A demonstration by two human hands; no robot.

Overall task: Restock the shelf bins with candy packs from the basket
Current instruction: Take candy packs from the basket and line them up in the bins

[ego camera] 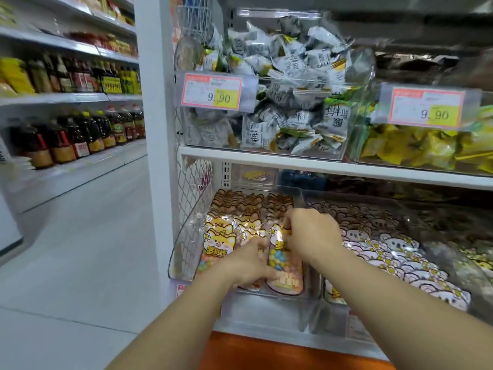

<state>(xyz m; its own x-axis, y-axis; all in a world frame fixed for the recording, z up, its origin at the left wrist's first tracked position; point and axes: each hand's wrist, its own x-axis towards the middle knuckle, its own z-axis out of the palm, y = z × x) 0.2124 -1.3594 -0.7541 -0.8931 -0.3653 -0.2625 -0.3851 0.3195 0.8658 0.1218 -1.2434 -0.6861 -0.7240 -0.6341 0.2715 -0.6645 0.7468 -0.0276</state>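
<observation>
On the lower shelf a clear bin (186,236) holds upright rows of cartoon-cat candy packs (221,236). My right hand (309,233) pinches the top of the front candy pack (282,265), which shows coloured sweets through its clear window. My left hand (245,263) presses against the front packs beside it, fingers curled around the pack's left edge. The basket is out of view.
To the right a second bin (394,236) holds pink bear-print packs. Above, clear bins (266,110) of grey and yellow wrapped sweets carry 9.90 price tags (212,92). A white post (154,129) and wire side panel bound the left. An aisle of bottles runs at left.
</observation>
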